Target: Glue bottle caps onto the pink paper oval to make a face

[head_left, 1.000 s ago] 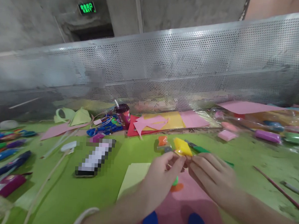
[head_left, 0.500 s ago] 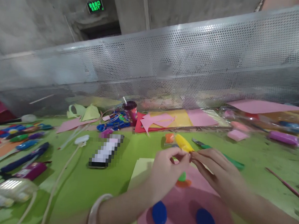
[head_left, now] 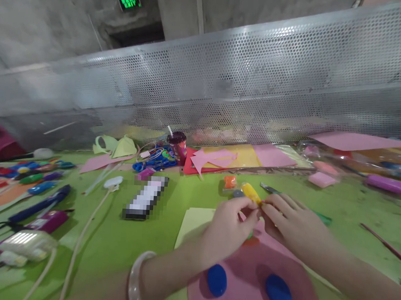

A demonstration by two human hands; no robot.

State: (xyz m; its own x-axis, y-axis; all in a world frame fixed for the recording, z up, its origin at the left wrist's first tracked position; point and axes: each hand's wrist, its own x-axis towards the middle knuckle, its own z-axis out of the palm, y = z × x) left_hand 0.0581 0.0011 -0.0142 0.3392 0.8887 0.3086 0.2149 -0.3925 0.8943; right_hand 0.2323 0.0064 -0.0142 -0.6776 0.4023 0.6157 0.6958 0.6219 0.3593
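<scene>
My left hand (head_left: 232, 223) and my right hand (head_left: 292, 219) meet at their fingertips, both closed in a pinch. Between them is the near end of a yellow piece (head_left: 251, 192) that looks like modelling clay; the fingers hide that end. Below the hands lies a rounded pink paper shape (head_left: 241, 277) on pale yellow paper (head_left: 191, 225). On the pink paper are two blue ovals (head_left: 217, 280) and an orange patch (head_left: 251, 241) with a bit of green, partly covered by my left hand. Orange clay (head_left: 230, 182) and a grey piece (head_left: 238, 193) lie just beyond the fingers.
A cutter (head_left: 269, 188) lies behind my right hand, and a thin brush-like stick (head_left: 384, 242) to the right. On the left are a phone (head_left: 146, 198), a white cable (head_left: 85, 233) and coloured clay packs (head_left: 34, 177). A lidded cup (head_left: 177, 146) stands before the perforated metal panel (head_left: 203, 87).
The yellow piece has shifted slightly right and nearer, away from the orange clay, along with my hands. My right hand now covers more of the green strip behind it. The view has tilted slightly.
</scene>
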